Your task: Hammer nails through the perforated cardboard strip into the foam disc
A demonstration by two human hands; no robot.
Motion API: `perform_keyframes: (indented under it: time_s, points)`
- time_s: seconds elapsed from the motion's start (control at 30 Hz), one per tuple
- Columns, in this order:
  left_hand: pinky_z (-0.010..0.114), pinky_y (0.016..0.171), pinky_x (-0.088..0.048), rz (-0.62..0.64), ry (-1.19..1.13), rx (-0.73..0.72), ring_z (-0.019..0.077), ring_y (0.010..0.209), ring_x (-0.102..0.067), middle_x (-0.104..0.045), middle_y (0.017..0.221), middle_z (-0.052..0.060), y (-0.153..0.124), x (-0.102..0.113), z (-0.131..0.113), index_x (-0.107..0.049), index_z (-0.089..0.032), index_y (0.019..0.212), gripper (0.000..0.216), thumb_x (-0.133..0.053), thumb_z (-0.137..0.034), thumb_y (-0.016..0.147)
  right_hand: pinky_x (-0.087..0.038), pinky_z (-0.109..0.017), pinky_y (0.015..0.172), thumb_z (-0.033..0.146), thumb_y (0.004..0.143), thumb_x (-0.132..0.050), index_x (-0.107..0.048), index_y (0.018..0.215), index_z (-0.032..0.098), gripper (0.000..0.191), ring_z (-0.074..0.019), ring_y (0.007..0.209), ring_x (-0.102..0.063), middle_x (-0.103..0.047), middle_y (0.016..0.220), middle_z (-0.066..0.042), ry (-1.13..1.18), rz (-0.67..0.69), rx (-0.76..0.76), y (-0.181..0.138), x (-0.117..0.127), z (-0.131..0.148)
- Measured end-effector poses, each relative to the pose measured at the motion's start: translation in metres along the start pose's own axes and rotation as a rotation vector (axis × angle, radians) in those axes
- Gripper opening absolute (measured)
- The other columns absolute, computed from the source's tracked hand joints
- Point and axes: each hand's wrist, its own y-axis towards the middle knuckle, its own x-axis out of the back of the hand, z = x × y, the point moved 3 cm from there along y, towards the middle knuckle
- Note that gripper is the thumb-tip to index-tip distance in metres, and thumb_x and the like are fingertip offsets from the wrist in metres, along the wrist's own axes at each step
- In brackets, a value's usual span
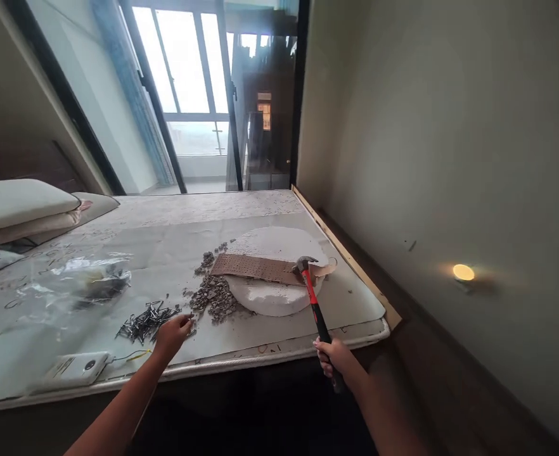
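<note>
My right hand (pixel 337 361) is wrapped round the black grip of a claw hammer (pixel 312 294) with a red and black handle. The hammer's metal head rests over the right end of a brown strip (pixel 260 268) dotted with rows of small holes. That strip lies across a round white slab (pixel 274 303). My left hand (pixel 172 334) is closed in a pinch, with what looks like a nail (pixel 191 315) at its fingertips. Just left of it lies a heap of loose dark nails (pixel 144 322). Grey crumbled fragments (pixel 215 296) are scattered along the slab's left side.
A clear plastic bag (pixel 96 278) with dark contents lies at left on the covered mattress (pixel 165 240). A white power bank (pixel 77 368) with a cable is near the front edge. Pillows (pixel 23 202) lie far left. A wooden rail (pixel 346 250) and wall bound the right.
</note>
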Motion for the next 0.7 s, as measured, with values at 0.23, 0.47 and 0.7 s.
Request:
perform_keyframes:
  time_s: [0.23,0.47,0.7]
  points:
    - [0.026,0.054,-0.043,0.124,-0.293,-0.096,0.016,0.052,-0.055,-0.06,0.054,0.0,0.001,-0.012,-0.08,-0.065,-0.019,0.067,0.047,-0.053,-0.064,0.064,-0.023,-0.018,0.031,0.043,0.063,-0.062,-0.036,0.072,0.023,0.035,-0.0048,0.029,-0.027,-0.029,0.039,0.015,0.092,0.033,0.017,0.003,-0.005,0.006]
    - [0.024,0.049,-0.038,0.148,-0.228,-0.255,0.0149,0.05,-0.052,-0.058,0.052,0.001,0.021,-0.031,-0.187,-0.065,-0.019,0.064,0.043,-0.051,-0.06,0.07,-0.024,-0.019,0.032,0.046,0.066,-0.064,-0.037,0.069,0.023,0.035,-0.0049,0.029,-0.026,-0.029,0.039,0.015,0.224,0.096,0.053,0.008,-0.005,0.004]
    - [0.026,0.053,-0.043,0.193,-0.413,-0.296,0.0141,0.055,-0.053,-0.061,0.061,0.005,0.066,-0.08,-0.269,-0.066,-0.014,0.071,0.046,-0.055,-0.058,0.066,-0.024,-0.019,0.027,0.051,0.065,-0.065,-0.035,0.055,0.022,0.043,-0.0039,0.026,-0.025,-0.031,0.038,0.012,0.392,0.198,0.159,0.018,-0.006,-0.006]
